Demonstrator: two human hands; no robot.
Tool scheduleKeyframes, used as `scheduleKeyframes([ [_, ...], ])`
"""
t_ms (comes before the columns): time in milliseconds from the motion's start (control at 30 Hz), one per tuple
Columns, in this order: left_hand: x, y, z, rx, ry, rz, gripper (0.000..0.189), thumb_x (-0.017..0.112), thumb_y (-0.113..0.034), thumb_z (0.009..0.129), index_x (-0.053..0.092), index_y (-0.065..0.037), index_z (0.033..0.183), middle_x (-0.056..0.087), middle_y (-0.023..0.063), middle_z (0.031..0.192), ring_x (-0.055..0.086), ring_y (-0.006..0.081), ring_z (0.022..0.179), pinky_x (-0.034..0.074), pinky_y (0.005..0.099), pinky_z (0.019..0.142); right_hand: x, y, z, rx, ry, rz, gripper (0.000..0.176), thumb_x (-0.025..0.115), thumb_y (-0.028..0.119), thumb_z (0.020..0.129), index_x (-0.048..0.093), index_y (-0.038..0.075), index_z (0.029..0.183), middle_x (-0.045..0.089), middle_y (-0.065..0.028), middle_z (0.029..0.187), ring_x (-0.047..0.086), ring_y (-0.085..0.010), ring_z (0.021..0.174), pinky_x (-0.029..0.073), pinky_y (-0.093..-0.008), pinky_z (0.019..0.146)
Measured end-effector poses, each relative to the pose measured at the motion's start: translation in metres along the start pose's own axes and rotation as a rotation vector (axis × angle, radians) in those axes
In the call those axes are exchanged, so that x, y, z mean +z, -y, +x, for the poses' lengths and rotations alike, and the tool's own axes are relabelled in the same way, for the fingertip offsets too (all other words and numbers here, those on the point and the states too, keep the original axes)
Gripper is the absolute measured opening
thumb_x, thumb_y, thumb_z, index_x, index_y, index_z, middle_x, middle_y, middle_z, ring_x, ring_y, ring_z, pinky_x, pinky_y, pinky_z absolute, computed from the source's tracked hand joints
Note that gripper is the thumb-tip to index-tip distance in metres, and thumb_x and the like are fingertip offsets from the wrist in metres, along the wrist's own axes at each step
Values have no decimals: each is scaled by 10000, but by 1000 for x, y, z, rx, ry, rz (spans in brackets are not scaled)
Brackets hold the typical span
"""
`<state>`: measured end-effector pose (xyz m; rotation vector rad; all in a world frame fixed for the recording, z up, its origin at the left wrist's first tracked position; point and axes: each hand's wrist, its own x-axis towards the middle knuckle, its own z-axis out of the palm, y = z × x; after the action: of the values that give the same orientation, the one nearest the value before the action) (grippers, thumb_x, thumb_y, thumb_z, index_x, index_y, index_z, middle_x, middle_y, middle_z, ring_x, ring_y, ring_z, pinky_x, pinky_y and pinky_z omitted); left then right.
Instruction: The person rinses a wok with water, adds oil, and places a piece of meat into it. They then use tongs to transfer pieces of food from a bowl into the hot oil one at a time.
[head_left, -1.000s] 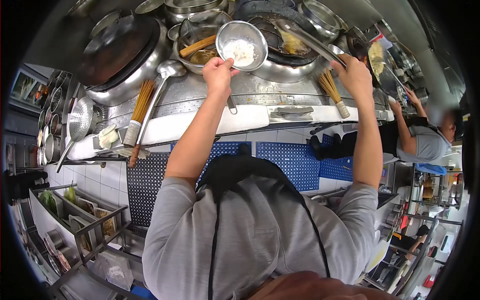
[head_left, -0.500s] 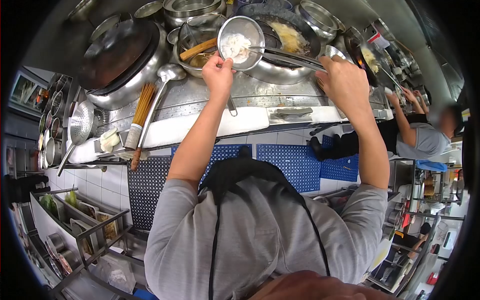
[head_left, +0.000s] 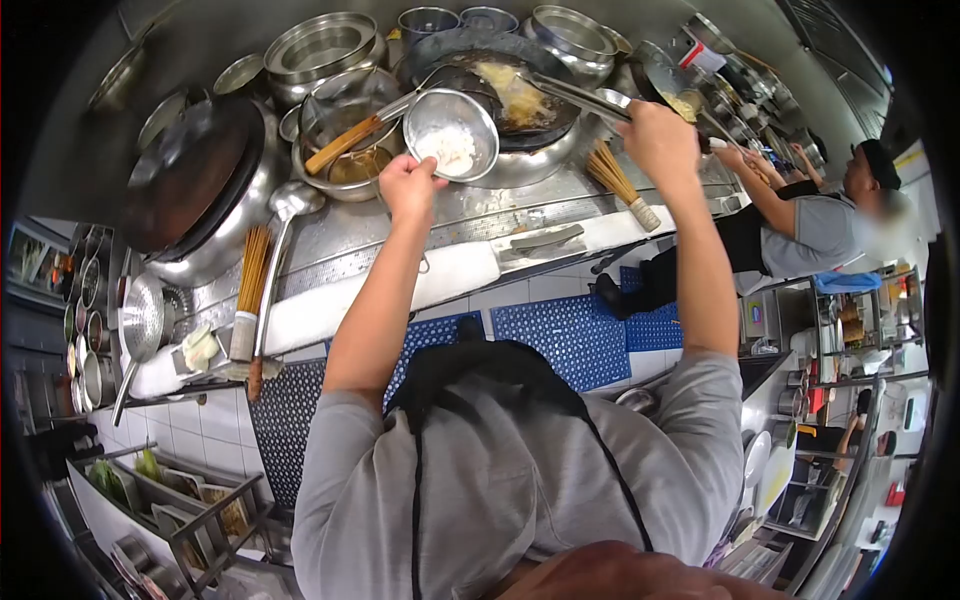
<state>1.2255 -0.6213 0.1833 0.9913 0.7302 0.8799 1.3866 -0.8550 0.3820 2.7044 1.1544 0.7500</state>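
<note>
My left hand (head_left: 410, 187) grips the rim of a small steel bowl (head_left: 478, 125), which is tilted and has whitish food pieces (head_left: 452, 150) in its bottom. In my right hand (head_left: 662, 143) are long metal tongs (head_left: 578, 95), closed around by the fingers. The tongs reach left over a dark wok (head_left: 440, 62), their tips beside yellowish food (head_left: 515, 92) in foaming oil. The bowl is at the wok's near left edge. A wooden-handled strainer (head_left: 345, 143) rests just left of the bowl, across a steel pot (head_left: 372, 190).
Another wok (head_left: 195, 170) stands on the left. Two bamboo brushes (head_left: 252, 275), (head_left: 612, 175) and a ladle (head_left: 275, 265) lie along the counter front. A perforated skimmer (head_left: 142, 318) is at far left. On the right, a co-worker (head_left: 815, 225) stands at the same range.
The tongs have left the bowl and moved over the wok's frying food. The bowl, still in my left hand, now holds its pieces low near the rim. The view has shifted right.
</note>
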Motion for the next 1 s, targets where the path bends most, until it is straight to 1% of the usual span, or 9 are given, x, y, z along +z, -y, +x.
scheduleKeyframes([
  [100, -1, 3, -9, -13, 59, -61, 310, 674, 27, 811, 465, -61, 599, 531, 27, 625, 552, 121, 532, 554, 282, 499, 61, -1, 36, 112, 91, -20, 285, 695, 295, 806, 687, 33, 919, 709, -182, 911, 698, -368, 830, 564, -437, 761],
  [267, -8, -9, -22, -64, 44, -72, 303, 663, 23, 824, 465, -63, 610, 532, 30, 657, 553, 118, 573, 568, 288, 532, 143, -7, 72, 343, 242, 217, 332, 639, 322, 860, 698, 20, 985, 693, -227, 981, 657, -372, 1014, 512, -468, 894],
  [367, -18, -8, -22, -74, 24, -69, 304, 663, 18, 828, 459, -62, 617, 530, 30, 665, 542, 113, 575, 561, 283, 526, 111, -9, 70, 211, 193, 196, 370, 626, 360, 877, 687, 20, 1010, 691, -228, 959, 667, -376, 959, 520, -471, 851],
  [433, -28, -13, -13, -44, -17, -88, 305, 663, 16, 830, 456, -62, 620, 527, 29, 664, 534, 110, 570, 556, 279, 522, 59, 2, 64, 185, 140, 112, 371, 654, 386, 857, 694, 50, 1007, 695, -212, 931, 675, -379, 897, 528, -466, 799],
  [500, -36, -9, -1, -7, -20, -101, 299, 663, 9, 834, 456, -62, 631, 524, 28, 664, 526, 105, 568, 555, 276, 523, 26, 7, 43, 2, -9, 130, 336, 685, 372, 840, 693, 69, 985, 702, -184, 890, 680, -379, 833, 536, -450, 762],
  [600, -40, -16, 7, 62, -4, -77, 287, 661, 10, 839, 463, -58, 643, 538, 24, 679, 527, 96, 572, 558, 272, 526, -40, 38, 8, -139, 114, 219, 273, 707, 307, 829, 683, 76, 972, 698, -157, 898, 678, -360, 846, 536, -443, 736],
  [733, -43, -25, 9, 187, 84, -40, 275, 662, -3, 849, 478, -51, 650, 572, 33, 700, 552, 88, 594, 567, 264, 547, -61, 63, -18, -384, 9, 157, 239, 721, 222, 795, 660, 66, 965, 665, -120, 913, 672, -317, 866, 539, -426, 694],
  [833, -41, -32, 2, 248, 140, 17, 288, 665, -23, 864, 474, -63, 652, 571, 21, 689, 550, 76, 600, 577, 261, 572, -66, 78, -25, -439, -1, 27, 324, 741, 194, 765, 678, 83, 1062, 660, -102, 907, 669, -291, 842, 524, -396, 712],
  [1000, -48, -29, 4, 280, 132, 152, 288, 669, -25, 856, 476, -54, 643, 572, 23, 672, 550, 73, 573, 572, 257, 538, -76, 84, -32, -461, -53, -49, 296, 739, 214, 765, 674, 89, 1025, 642, -84, 863, 664, -270, 829, 531, -395, 663],
])
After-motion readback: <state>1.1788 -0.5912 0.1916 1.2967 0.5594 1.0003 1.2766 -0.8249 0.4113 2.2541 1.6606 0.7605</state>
